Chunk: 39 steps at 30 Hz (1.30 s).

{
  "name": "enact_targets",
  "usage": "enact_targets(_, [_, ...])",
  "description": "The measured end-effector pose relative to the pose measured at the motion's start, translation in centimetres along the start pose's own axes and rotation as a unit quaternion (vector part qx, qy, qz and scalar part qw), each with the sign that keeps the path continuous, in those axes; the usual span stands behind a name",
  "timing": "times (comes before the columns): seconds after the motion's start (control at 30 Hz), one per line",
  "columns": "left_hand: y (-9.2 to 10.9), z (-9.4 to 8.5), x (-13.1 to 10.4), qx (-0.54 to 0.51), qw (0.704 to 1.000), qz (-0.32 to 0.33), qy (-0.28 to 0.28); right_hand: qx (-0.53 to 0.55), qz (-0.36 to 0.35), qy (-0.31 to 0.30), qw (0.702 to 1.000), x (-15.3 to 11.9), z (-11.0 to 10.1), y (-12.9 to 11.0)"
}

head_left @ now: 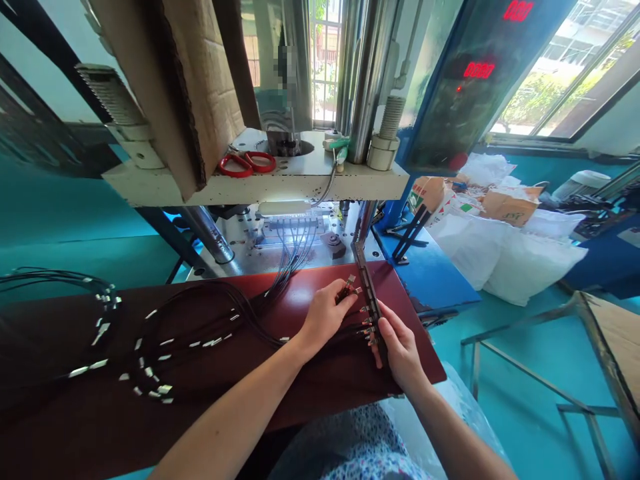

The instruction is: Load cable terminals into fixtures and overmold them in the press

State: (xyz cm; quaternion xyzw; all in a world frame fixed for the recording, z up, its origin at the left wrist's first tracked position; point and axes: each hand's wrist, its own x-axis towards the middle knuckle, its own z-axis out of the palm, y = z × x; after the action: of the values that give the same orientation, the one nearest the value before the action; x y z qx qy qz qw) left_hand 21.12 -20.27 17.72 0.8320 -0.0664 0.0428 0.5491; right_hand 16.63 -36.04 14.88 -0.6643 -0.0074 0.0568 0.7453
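Narrow dark bar: located right of centre in the frame, slanting from near the machine down toward the lower right, above the reddish-brown tabletop. The right hand is closed around its lower part, thumb laid along the face. Several small metal-tipped connectors stand in a row along the bar's lower left edge, with dark leads running off to the left.

The left hand, at frame centre, is pinched narrow on loose connectors; two metal ends project past the fingertips, just beside the bar. Whether they touch it cannot be determined.

Black cables with pale ends lie in loops across the left of the tabletop. Thin leads extend to the machine bed at upper centre. Red-handled scissors rest on the machine's pale plate.
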Motion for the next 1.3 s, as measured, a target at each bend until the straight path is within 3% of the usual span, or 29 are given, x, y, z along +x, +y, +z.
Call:
enact_targets(0.17, [0.5,-0.2,-0.5,0.056,0.998,0.039,-0.014,-0.009,-0.001,-0.01,1.0,0.0,-0.1,0.0])
enact_targets(0.4, [0.3,-0.3,0.3,-0.034,0.995,-0.035,-0.088,-0.025,0.005,-0.016,1.0,-0.1,-0.2,-0.1])
enact_targets(0.6, [0.1,-0.1,0.5,-0.094,0.99,-0.049,-0.091,-0.039,0.0,-0.032,0.999,-0.1,-0.3,0.3])
enact_targets(1.07, [-0.3,-0.4,0.1,-0.065,0.994,-0.03,-0.08,-0.122,-0.03,-0.044,0.991,0.0,0.2,0.8])
enact_targets(1.2, [0.0,-1.0,0.6,-0.082,0.996,0.004,-0.034,-0.07,-0.015,-0.025,0.997,0.1,0.1,0.6])
enact_targets(1.3, [0.2,-1.7,0.7,-0.18,0.983,-0.028,0.032,-0.038,-0.009,-0.005,0.999,0.1,0.1,0.6])
